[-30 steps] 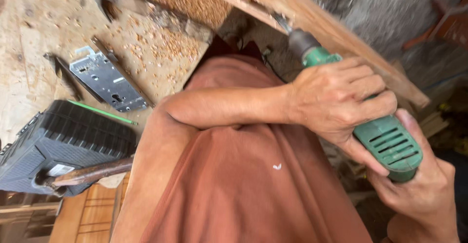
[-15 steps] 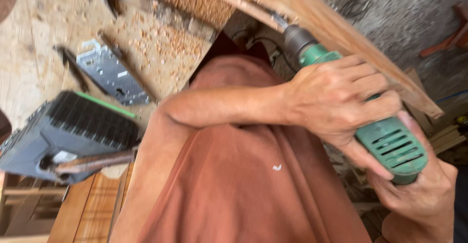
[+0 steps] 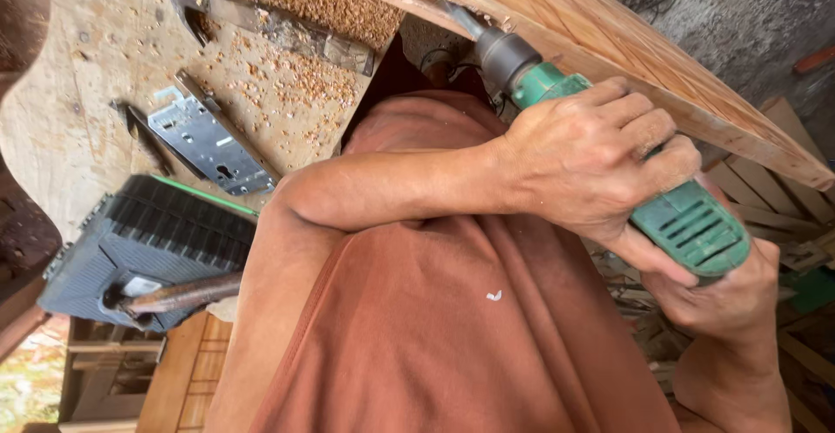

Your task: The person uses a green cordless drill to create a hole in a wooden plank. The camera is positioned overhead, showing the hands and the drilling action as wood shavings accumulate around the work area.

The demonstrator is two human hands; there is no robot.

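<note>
Head view: drill (image 3: 696, 224) within both hands.

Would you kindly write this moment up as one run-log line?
left hand: grips green drill body | right hand: supports drill's rear | bit: against wooden board edge | nearby: metal lock case, dark tool case

Drill (image 3: 687, 220) body green with dark vent slots, chuck dark grey. Wood panel (image 3: 609, 42) above the drill: orange-brown, fine grain lines. Shirt (image 3: 452, 329) below the drill: rust brown, one small white mark. Left of the shirt: dark blue-grey ribbed case (image 3: 148, 242) with a green edge, silver lock plate (image 3: 204, 142), pale sawdust-speckled bench (image 3: 78, 68).
</note>
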